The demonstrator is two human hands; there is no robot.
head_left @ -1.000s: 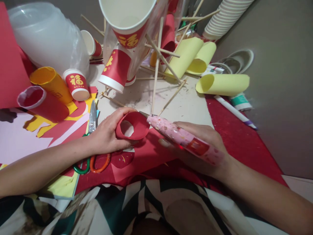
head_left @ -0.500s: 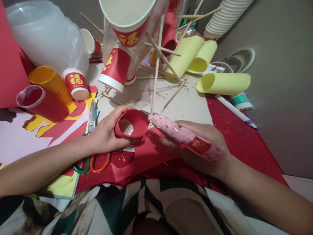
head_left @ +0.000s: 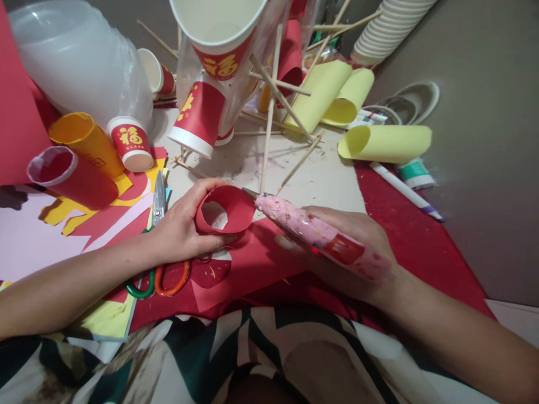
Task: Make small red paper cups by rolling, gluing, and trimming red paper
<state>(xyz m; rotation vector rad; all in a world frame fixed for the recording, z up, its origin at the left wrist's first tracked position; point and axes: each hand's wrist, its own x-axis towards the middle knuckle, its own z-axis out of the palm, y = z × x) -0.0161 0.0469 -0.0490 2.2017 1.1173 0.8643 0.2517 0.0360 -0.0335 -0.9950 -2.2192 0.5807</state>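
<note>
My left hand (head_left: 191,221) is wrapped round the side of a red paper tube (head_left: 238,210), whose open end faces up toward me. A pink hot glue gun (head_left: 309,221) is gripped in my right hand (head_left: 357,241); its body covers most of my fingers. The gun's metal nozzle touches or nearly touches the tube's right rim. Under the tube lies a sheet of red paper (head_left: 252,269). Beside my left wrist are scissors (head_left: 158,207) with one green and one orange handle, blades pointing away from me.
Behind my hands stands a frame of wooden sticks (head_left: 272,95), near red paper cups (head_left: 200,112). Yellow paper tubes (head_left: 387,144) lie at the right. An orange tube (head_left: 88,140) and another red tube (head_left: 90,185) stand at the left, before a clear plastic bag (head_left: 80,62).
My left hand has shifted the red tube very slightly up and to the left, tilting its opening a little. The glue gun stays almost still at the rim.
</note>
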